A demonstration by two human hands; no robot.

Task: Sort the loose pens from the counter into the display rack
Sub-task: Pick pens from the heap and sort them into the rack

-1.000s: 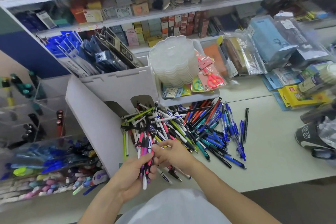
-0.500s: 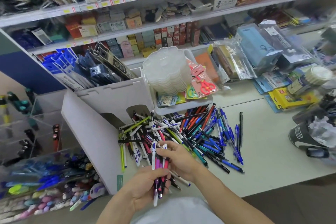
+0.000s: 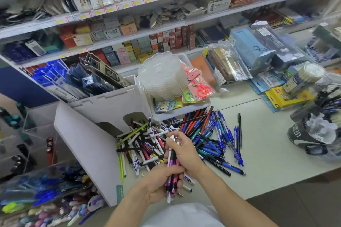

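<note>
Above the heap of loose pens (image 3: 186, 138), the left hand (image 3: 158, 184) grips a bundle of pens (image 3: 172, 169) while the right hand (image 3: 184, 151) pinches its tops, apparently to square them for racking.

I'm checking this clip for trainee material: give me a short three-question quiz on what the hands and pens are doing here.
1. True or false: the left hand grips a bundle of pens.
2. Where is the right hand? A) on the red scissors B) on the bundle's upper end C) inside the display rack
3. Fill in: the loose pens lie on the ____.

Key: 1 true; 2 B; 3 counter.
</note>
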